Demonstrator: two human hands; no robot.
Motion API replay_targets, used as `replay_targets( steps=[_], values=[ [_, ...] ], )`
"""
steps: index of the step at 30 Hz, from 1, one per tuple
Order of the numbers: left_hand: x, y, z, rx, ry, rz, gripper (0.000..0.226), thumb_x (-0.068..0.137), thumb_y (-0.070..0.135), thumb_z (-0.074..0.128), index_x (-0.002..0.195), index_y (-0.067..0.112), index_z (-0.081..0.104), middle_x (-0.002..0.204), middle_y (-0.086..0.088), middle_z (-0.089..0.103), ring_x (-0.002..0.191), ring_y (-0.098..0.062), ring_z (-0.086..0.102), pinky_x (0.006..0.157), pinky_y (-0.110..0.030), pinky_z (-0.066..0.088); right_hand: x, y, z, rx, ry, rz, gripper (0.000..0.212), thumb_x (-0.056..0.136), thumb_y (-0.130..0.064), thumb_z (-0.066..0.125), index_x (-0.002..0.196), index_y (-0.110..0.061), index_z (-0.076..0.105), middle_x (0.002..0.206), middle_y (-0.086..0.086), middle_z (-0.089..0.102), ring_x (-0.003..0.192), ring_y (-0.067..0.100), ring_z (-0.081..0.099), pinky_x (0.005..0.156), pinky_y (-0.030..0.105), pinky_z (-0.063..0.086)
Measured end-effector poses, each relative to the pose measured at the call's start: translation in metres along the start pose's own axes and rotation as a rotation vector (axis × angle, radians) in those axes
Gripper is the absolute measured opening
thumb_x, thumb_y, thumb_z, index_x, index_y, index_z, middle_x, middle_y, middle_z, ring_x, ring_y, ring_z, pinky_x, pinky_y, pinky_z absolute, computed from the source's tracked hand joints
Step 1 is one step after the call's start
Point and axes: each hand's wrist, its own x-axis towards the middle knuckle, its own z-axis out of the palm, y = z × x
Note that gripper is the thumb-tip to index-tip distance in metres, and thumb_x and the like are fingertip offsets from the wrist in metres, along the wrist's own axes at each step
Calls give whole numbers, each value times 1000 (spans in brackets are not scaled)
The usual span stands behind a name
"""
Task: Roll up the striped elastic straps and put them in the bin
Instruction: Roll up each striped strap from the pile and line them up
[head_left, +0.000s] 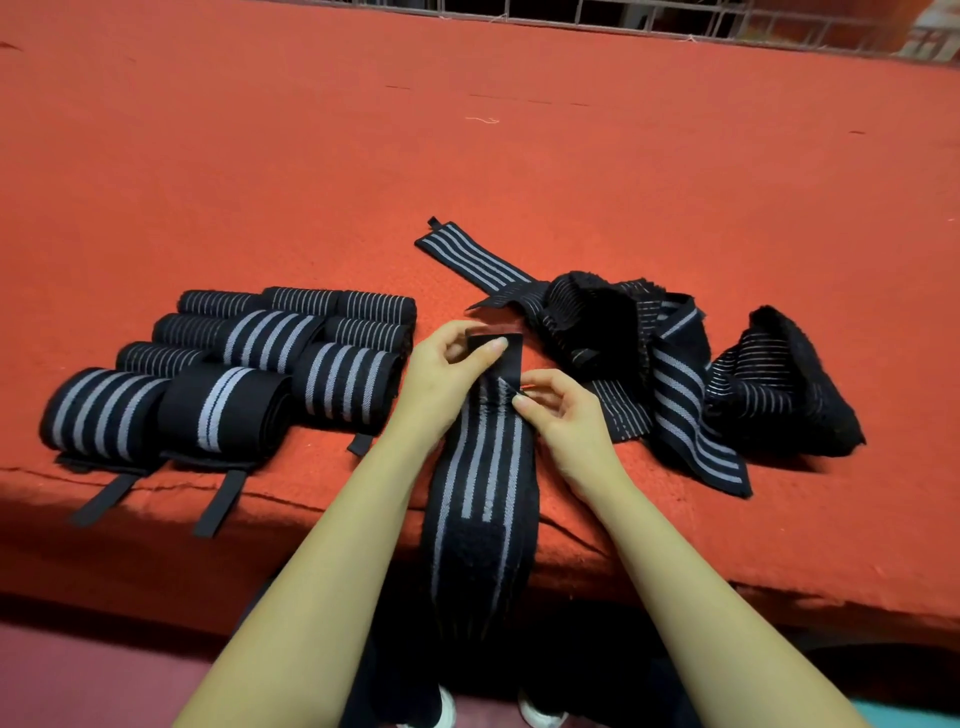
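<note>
Starting the roll: a strap (483, 467) is laid across the near edge of the table (363, 156), with its striped length hanging down toward the lap. Its plain black end (496, 358) is pinched between the thumb and fingertips of the left hand (447, 374). The strap's right edge, just below that end, is pinched by the right hand (566, 415), whose remaining fingers are curled. Whether a first fold has been made is not clear, as that spot is hidden by the fingers. For a good roll, the end should be turned over squarely, both edges kept level, and even tension held so that the stripes stack without coning. Finished rolls (234, 364) are grouped to the left, and a loose pile (675, 364) lies to the right, awaiting work. No bin is seen in view.
</note>
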Motion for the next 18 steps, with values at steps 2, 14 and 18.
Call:
replay_targets(
  steps=[2, 14, 18],
  values=[
    [6, 2, 0, 15, 31, 30, 8, 89, 14, 67, 96, 12, 71, 89, -1, 73, 89, -10, 67, 85, -27, 53, -1, 0, 0, 20, -2, -13, 22, 88, 2, 63, 96, -17, 66, 95, 7, 69, 88, 13, 63, 81, 23, 51],
    [7, 13, 16, 316, -117, 134, 7, 82, 15, 73, 87, 20, 72, 81, 17, 68, 78, 10, 60, 79, -7, 43, -4, -7, 1, -5, 9, -22, 44, 95, -10, 57, 54, -18, 43, 47, -16, 36, 50, 0, 30, 48, 19, 24],
    [9, 12, 19, 295, -28, 147, 7, 81, 10, 72, 81, 17, 75, 76, 18, 67, 73, 11, 59, 76, -7, 42, -5, -4, 2, 54, -17, 21, 31, 92, -23, 62, 72, -1, 52, 56, 0, 45, 54, 13, 40, 49, 24, 30]
  ],
)
